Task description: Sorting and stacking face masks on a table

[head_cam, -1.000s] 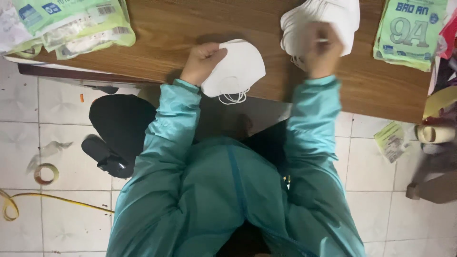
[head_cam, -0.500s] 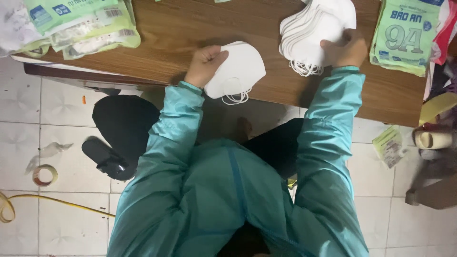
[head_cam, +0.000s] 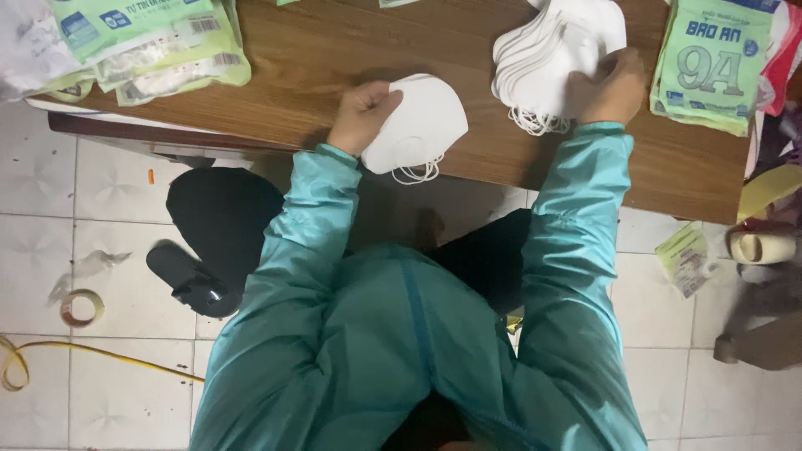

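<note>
On the wooden surface (head_cam: 351,58) at the far side of the scene, the person in the teal jacket works with both hands among white face masks. The left hand (head_cam: 361,115) is curled closed around the edge of a single folded white mask (head_cam: 422,124), which lies flat near the surface's near edge with its ear loops (head_cam: 415,173) trailing toward the person. To the right, well apart from it, the right hand (head_cam: 608,86) rests on a fanned stack of white masks (head_cam: 543,58), fingers bent over the stack's right side; whether it pinches one mask or merely presses on the pile cannot be told from this view. The step in hand looks like taking masks one at a time from the stack, with the single mask held aside on the left. As a judgement, the next move calls for the right hand to peel just one mask free of the pile without dragging its neighbours, whose loops hang tangled at the stack's near edge. Flat green packages (head_cam: 714,63) lie just right of the stack, and more green-and-clear packages (head_cam: 142,46) sit at the far left. On the tiled floor (head_cam: 117,192) below lie a dark sandal (head_cam: 190,280), a roll of tape (head_cam: 82,307) and a yellow cord (head_cam: 100,351).
</note>
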